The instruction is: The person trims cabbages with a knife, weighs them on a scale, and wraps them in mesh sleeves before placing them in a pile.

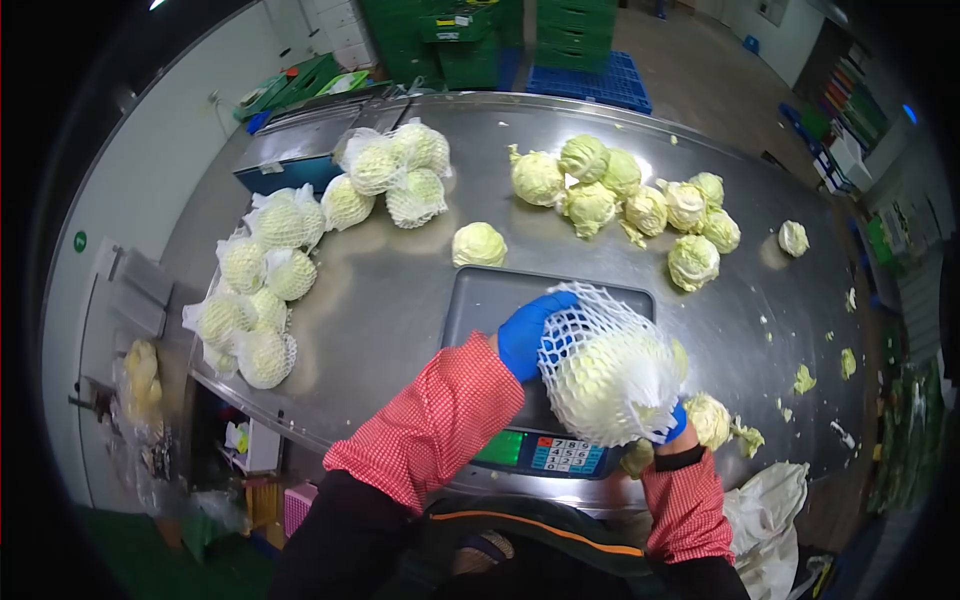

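Observation:
A cabbage (600,385) in a white foam net sleeve (590,310) is held up over the weighing scale (480,310). My left hand (530,335), in a blue glove, has its fingers closed on the upper left edge of the net. My right hand (678,422), also gloved in blue, grips the lower right side of the cabbage; most of its fingers are hidden behind it. The scale's keypad (568,455) and green display (500,448) show below the cabbage. Just beyond the scale tray sits one bare cabbage (479,245).
Several netted cabbages (285,220) line the left of the steel table (370,290). Several bare cabbages (590,208) cluster at the back right, and another (708,420) lies by my right hand. Loose leaves (804,379) are scattered at right, near a white sack (770,510).

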`<state>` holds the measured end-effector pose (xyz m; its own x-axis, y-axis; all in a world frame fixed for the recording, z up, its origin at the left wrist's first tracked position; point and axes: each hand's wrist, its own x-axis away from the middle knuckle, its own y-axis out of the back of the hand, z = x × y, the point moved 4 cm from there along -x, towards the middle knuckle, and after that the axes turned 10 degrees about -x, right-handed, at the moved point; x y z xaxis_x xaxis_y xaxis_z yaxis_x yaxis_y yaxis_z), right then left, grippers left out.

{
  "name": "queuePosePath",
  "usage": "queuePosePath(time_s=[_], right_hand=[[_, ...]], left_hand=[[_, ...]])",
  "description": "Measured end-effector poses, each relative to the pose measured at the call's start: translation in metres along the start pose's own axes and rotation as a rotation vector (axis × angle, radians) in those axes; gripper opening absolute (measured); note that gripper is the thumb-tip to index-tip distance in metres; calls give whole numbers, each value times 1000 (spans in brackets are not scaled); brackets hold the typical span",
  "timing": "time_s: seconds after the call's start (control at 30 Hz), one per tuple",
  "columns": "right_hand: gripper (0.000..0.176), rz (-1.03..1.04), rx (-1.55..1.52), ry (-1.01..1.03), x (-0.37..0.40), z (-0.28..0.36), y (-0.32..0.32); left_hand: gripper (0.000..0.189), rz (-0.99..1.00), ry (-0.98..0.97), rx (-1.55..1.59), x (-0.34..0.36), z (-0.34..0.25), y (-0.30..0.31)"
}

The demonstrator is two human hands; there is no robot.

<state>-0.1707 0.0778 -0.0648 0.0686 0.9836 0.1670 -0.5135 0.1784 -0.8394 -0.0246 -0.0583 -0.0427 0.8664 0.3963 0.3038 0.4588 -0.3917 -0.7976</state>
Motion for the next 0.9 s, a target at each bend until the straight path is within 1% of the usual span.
queuePosePath(time_s=[0.03, 0.1, 0.13, 0.17, 0.2, 0.23, 0.27, 0.3, 0.33, 0.37, 0.4, 0.43, 0.47, 0.53, 0.57, 0.6, 0.63, 0.67, 0.7, 0.73, 0.77, 0.8, 0.83, 0.87, 0.9], right_hand=[[42, 31, -53, -16, -2, -9, -1], [43, -106, 68, 6, -9, -25, -18], [43, -73, 6, -31, -20, -32, -29], [44, -41, -58, -65, -35, -36, -42], [44, -11, -125, -97, -51, -43, -56], [45, 16, -91, -104, -66, -52, -72], [46, 45, -54, -108, -83, -62, -90], [48, 35, 46, -88, -95, -69, -115], [52, 40, 168, -95, -116, -90, -114], [57, 136, 542, -57, -129, -98, -126], [61, 253, 830, -50, -145, -106, -136], [62, 244, 966, -137, -150, -109, -136], [63, 231, 1100, -226, -150, -103, -145], [63, 178, 1238, -37, -170, -82, -137], [64, 151, 1310, 49, -177, -70, -130], [64, 54, 1423, 123, -188, -49, -126], [64, -21, 1509, 118, -201, -29, -118], [65, -97, 1591, 111, -216, -8, -110], [67, -150, 1700, 212, -234, 9, -97], [70, -202, 1809, 316, -253, 27, -85], [73, -268, 1854, 387, -267, 44, -80], [75, -333, 1897, 461, -282, 61, -78], [85, -407, 1921, 361, -297, 77, -79], [92, -491, 1947, 294, -317, 89, -74], [95, -526, 1911, 344, -334, 101, -70]], left_hand=[[35, -102, 85, -26, 6, -2, 3], [40, -265, -153, -422, 20, -17, 26], [43, -347, -268, -622, 31, -24, 37], [54, -558, -266, -740, 55, -36, 35], [59, -631, -404, -750, 74, -48, 41], [63, -699, -543, -760, 91, -61, 47], [64, -556, -571, -587, 97, -66, 52], [65, -412, -591, -414, 102, -70, 59], [67, -268, -598, -242, 107, -75, 67], [69, -266, -552, -99, 111, -84, 89], [72, -260, -502, 44, 110, -93, 101], [65, -276, -483, 65, 104, -98, 109], [59, -184, -543, 95, 117, -116, 135], [64, -241, -586, 173, 120, -140, 190], [68, -301, -578, 158, 124, -146, 209], [71, -302, -556, 173, 124, -154, 244], [69, -415, -536, 166, 127, -158, 273], [68, -711, -477, 179, 130, -161, 302], [71, -790, -423, -61, 131, -167, 352], [72, -1158, -485, -558, 135, -187, 360], [74, -1495, -526, -1085, 143, -206, 350], [77, -1792, -547, -1643, 147, -222, 325], [77, -1662, -877, -1791, 135, -232, 244], [77, -1389, -1059, -1745, 109, -238, 202], [76, -1112, -1215, -1677, 77, -239, 173]])
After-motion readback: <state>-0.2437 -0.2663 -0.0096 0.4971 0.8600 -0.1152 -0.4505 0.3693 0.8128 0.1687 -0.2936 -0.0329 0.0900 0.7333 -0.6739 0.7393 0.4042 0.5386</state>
